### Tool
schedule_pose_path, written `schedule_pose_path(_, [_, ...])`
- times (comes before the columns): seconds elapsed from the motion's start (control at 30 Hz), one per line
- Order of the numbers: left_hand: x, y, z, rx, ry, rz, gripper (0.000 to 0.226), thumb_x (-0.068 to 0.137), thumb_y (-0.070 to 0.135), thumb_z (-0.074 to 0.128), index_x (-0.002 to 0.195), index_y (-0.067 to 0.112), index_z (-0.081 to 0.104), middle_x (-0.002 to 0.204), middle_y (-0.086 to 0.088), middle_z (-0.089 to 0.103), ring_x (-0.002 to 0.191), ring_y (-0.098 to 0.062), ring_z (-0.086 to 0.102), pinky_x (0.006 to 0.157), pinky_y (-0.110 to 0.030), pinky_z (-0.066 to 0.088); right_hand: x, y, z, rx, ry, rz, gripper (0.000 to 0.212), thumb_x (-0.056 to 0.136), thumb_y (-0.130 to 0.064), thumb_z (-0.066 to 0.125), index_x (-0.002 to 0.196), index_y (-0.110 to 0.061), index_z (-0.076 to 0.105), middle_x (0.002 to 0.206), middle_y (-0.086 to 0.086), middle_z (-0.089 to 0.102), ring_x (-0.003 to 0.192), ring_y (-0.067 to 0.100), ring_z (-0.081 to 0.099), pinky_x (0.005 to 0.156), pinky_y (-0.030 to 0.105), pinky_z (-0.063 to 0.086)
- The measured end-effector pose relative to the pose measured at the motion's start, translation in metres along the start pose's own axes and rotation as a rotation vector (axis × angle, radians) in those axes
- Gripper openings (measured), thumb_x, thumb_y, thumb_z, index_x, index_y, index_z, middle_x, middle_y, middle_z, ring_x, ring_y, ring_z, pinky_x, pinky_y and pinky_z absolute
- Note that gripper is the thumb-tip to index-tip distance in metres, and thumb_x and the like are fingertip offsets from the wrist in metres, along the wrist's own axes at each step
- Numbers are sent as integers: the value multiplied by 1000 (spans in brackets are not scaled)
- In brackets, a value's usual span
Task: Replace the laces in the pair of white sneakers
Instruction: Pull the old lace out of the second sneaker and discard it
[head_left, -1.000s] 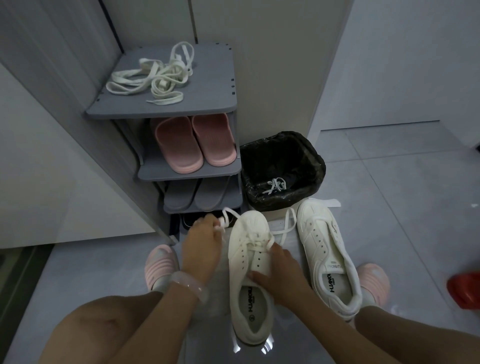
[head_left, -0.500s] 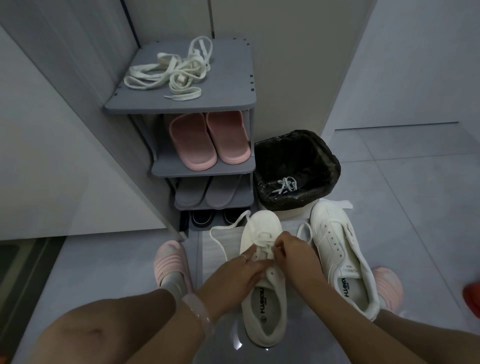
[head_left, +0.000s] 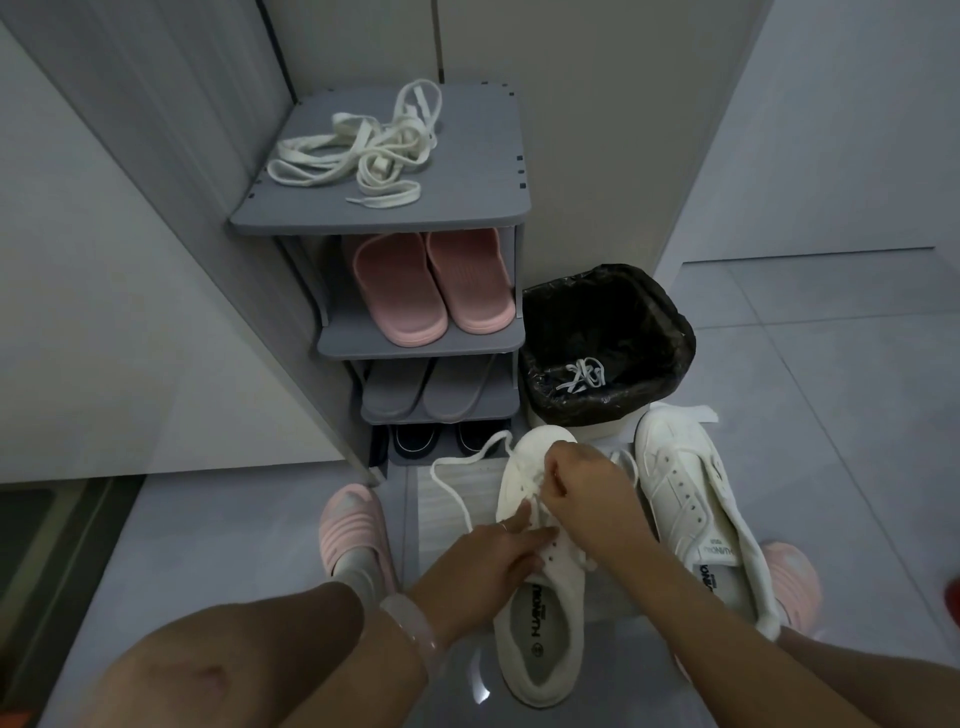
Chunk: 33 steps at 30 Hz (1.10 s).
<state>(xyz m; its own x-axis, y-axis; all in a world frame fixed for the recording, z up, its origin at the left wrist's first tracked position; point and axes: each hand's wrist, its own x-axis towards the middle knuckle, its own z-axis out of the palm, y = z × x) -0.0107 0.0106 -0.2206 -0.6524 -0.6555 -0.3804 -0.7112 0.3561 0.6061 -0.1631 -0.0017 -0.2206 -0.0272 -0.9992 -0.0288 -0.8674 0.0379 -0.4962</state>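
From my head camera I look down at the white sneaker (head_left: 540, 597) I am lacing, which lies on the grey floor (head_left: 218, 545) in front of the shoe rack's bottom edge, toe toward the rack. My left hand (head_left: 483, 566) rests on its inner side with the fingers reaching onto the eyelet rows, though whether they pinch the lace I cannot tell. My right hand (head_left: 587, 493) covers the upper eyelets with fingers curled, pinching the thin white lace (head_left: 457, 493) close to the tongue; the exact grip is hidden under my knuckles. One loose end of that lace loops out to the left over the floor. The second white sneaker (head_left: 696, 509) lies just right of the first, unlaced, its heel partly cut off behind my right forearm. On the top shelf of the grey shoe rack (head_left: 467, 208) lies a tangle of wide cream laces (head_left: 358, 150). Pink slippers (head_left: 431, 286) sit on the shelf below, grey ones (head_left: 426, 389) under those, and dark shoes at the bottom are too shadowed to make out. Beside the rack's right edge stands a black-lined bin (head_left: 608, 343) with a small white lace (head_left: 584, 374) inside.
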Motion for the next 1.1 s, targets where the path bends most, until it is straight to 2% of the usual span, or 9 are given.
schedule_pose_path(0.23, [0, 4, 0, -78, 43, 5, 42, 98, 27, 41, 139, 35, 36, 154, -1, 21, 139, -14, 27, 106, -20, 26, -11, 17, -7, 270, -33, 296, 15, 89, -26, 58, 94, -19, 45, 74, -2, 56, 73, 15, 55, 64, 26, 42])
schedule_pose_path(0.47, [-2, 0, 4, 5, 49, -31, 50, 96, 39, 43, 143, 39, 25, 154, 12, 18, 138, -12, 29, 108, -29, 31, -25, 10, 14, 74, 17, 195, 8, 92, -10, 44, 86, -14, 43, 92, 4, 46, 86, 21, 47, 67, 29, 36])
schedule_pose_path(0.6, [0, -5, 9, 19, 35, -43, 50, 94, 44, 44, 140, 45, 26, 153, 19, 16, 137, -9, 30, 108, -33, 33, -8, 1, -13, -78, 181, -38, 19, 76, 7, 61, 87, -8, 56, 85, 7, 57, 74, 22, 56, 54, 30, 43])
schedule_pose_path(0.7, [2, -7, 12, 56, 29, -41, 50, 94, 47, 42, 141, 44, 25, 153, 19, 14, 136, -8, 30, 108, -31, 32, -2, 5, -27, 70, 260, 76, 10, 86, 0, 53, 88, -9, 53, 82, 5, 54, 70, 20, 53, 56, 29, 40])
schedule_pose_path(0.77, [3, -7, 14, 171, 40, -35, 52, 94, 50, 38, 143, 41, 23, 154, 15, 15, 137, -9, 28, 111, -32, 24, -5, 16, -24, 287, 211, 310, 2, 92, -14, 49, 92, -11, 49, 77, 1, 53, 72, 20, 53, 63, 29, 39])
schedule_pose_path(0.83, [3, -5, 13, 278, 40, -51, 51, 95, 50, 33, 144, 40, 19, 155, 14, 13, 142, -8, 16, 116, -34, 7, -12, 19, -15, 334, 32, 422, 15, 93, -28, 52, 93, -13, 48, 80, 0, 57, 78, 19, 56, 68, 27, 40])
schedule_pose_path(0.9, [4, -5, 14, 309, 28, -64, 59, 89, 60, 19, 144, 40, 18, 155, 13, 14, 143, -6, 6, 115, -34, -4, -20, 18, -2, 268, -120, 389, 21, 91, -34, 54, 95, -14, 49, 85, 0, 57, 80, 16, 55, 68, 24, 38])
schedule_pose_path(0.97, [4, -3, 13, 305, 29, -45, 74, 77, 67, 5, 144, 39, 19, 155, 11, 15, 144, -6, 5, 114, -32, -8, -24, 17, 5, 178, -91, 320, 16, 92, -29, 52, 91, -16, 44, 88, -1, 53, 77, 13, 51, 65, 22, 35])
schedule_pose_path(1.1, [4, -3, 12, 257, 30, -39, 50, 96, 47, 31, 144, 36, 20, 156, 8, 14, 143, -6, 7, 115, -30, -5, -24, 15, 5, -33, -56, 205, 9, 98, -21, 38, 90, -18, 38, 94, 3, 54, 75, 14, 48, 63, 24, 34])
